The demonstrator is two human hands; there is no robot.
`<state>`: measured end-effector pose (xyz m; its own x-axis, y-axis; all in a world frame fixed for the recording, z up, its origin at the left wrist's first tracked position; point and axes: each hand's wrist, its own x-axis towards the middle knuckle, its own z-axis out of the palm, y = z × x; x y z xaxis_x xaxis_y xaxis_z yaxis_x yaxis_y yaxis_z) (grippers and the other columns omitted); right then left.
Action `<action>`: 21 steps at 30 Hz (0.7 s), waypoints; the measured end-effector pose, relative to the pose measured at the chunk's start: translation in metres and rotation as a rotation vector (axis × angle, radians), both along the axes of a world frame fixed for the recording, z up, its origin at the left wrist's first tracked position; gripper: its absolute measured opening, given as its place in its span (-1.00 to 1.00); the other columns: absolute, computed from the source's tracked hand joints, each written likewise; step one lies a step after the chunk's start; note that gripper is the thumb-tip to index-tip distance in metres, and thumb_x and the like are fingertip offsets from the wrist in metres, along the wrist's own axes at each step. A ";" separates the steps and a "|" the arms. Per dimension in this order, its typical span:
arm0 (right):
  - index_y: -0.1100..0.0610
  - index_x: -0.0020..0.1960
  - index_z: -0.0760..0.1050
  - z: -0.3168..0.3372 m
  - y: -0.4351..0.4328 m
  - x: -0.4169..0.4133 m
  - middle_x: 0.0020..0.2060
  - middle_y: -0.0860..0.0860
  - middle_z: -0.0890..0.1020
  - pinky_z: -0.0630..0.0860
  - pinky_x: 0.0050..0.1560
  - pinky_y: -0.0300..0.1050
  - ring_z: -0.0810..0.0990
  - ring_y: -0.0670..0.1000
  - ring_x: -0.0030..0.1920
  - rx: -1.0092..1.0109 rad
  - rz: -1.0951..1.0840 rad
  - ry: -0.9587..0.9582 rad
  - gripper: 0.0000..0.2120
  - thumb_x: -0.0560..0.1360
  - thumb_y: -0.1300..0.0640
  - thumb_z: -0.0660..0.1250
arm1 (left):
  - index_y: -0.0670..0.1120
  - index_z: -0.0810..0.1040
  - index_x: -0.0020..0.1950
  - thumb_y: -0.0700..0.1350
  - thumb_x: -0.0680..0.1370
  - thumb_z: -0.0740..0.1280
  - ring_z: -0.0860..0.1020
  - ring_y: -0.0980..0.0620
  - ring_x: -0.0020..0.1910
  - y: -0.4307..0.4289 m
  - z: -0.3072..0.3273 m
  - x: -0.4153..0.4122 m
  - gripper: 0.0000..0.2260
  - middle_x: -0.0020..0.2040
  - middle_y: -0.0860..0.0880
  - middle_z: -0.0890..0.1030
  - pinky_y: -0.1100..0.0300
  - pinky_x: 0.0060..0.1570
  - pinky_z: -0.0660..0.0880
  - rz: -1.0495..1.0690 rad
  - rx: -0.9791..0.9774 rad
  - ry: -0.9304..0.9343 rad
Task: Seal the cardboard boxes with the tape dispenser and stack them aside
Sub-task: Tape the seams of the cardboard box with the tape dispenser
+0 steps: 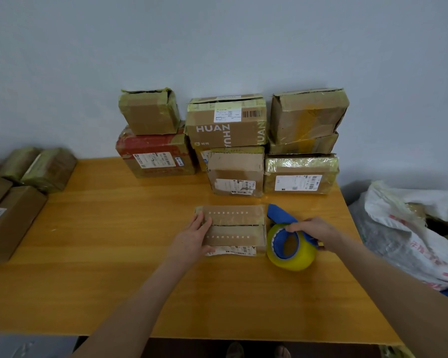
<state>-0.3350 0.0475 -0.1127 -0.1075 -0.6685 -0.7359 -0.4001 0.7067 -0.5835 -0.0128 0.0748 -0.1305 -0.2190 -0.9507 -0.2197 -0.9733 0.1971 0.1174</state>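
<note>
One small flat box (234, 228) lies in front of you on the yellow wooden table (114, 254), its two top flaps folded down with the seam running left to right; your left hand (192, 237) rests on its left end, fingers laid straight across the top and thumb along the near side, pressing rather than clutching; your right hand (314, 228) is curled tight round the blue frame of the tape dispenser (299, 259), which sits on the table just beside the box's right end, its yellowish roll turned toward you; whether the dispenser touches the box you cannot tell; behind the box, a stack of boxes (225, 130) stands against the pale wall (217, 42) in three columns, most wrapped in yellowish tape and several bearing shipping labels; more brown parcels (13, 218) sit at the table's left edge; a crumpled white sack (411, 228) lies beyond the right edge.
</note>
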 end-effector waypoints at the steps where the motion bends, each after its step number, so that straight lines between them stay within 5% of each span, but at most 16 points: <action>1: 0.14 0.04 0.44 0.003 0.000 0.002 -0.07 0.09 0.57 0.48 -0.19 -0.06 0.57 0.07 -0.12 0.001 -0.009 -0.045 -0.60 0.38 -0.04 0.52 | 0.03 -0.03 0.58 0.14 0.53 0.33 -0.09 0.02 0.56 0.000 0.000 0.000 -0.24 0.59 -0.02 -0.12 0.05 0.49 0.16 0.004 -0.001 0.005; 5: 0.24 0.25 0.42 0.009 0.001 0.009 -0.02 0.16 0.62 0.59 -0.24 -0.04 0.63 0.12 -0.11 -0.062 -0.051 -0.098 -0.46 0.37 0.10 0.53 | 0.02 -0.03 0.58 0.14 0.53 0.33 -0.08 0.01 0.56 0.000 0.003 0.000 -0.24 0.59 -0.03 -0.11 0.05 0.48 0.16 0.006 0.006 0.006; 10: 0.09 0.19 0.34 0.050 -0.019 0.006 -0.07 0.00 0.53 0.43 -0.37 -0.22 0.54 -0.04 -0.18 -0.389 -0.026 0.037 -0.46 0.32 0.12 0.54 | 0.01 -0.01 0.58 0.16 0.54 0.30 -0.06 0.01 0.56 0.001 0.006 -0.001 -0.26 0.59 -0.03 -0.13 0.09 0.34 0.39 -0.015 0.005 -0.036; 14: -0.04 0.13 0.39 0.097 -0.033 0.033 -0.07 -0.07 0.54 0.43 -0.39 -0.37 0.58 -0.09 -0.16 -0.517 0.245 -0.014 -0.49 0.28 0.11 0.56 | 0.02 0.06 0.57 0.16 0.51 0.35 -0.03 0.04 0.56 0.001 0.004 0.000 -0.26 0.59 0.00 -0.08 0.08 0.38 0.35 0.007 -0.009 0.014; 21: 0.01 0.16 0.37 0.089 -0.035 0.107 0.02 -0.02 0.52 0.57 -0.11 -0.17 0.58 -0.03 -0.01 -0.480 0.654 -0.027 -0.47 0.29 0.16 0.55 | 0.05 0.21 0.54 0.06 0.38 0.52 0.03 0.14 0.54 -0.001 0.000 0.010 -0.20 0.56 0.11 0.09 0.15 0.42 0.23 0.132 0.031 0.296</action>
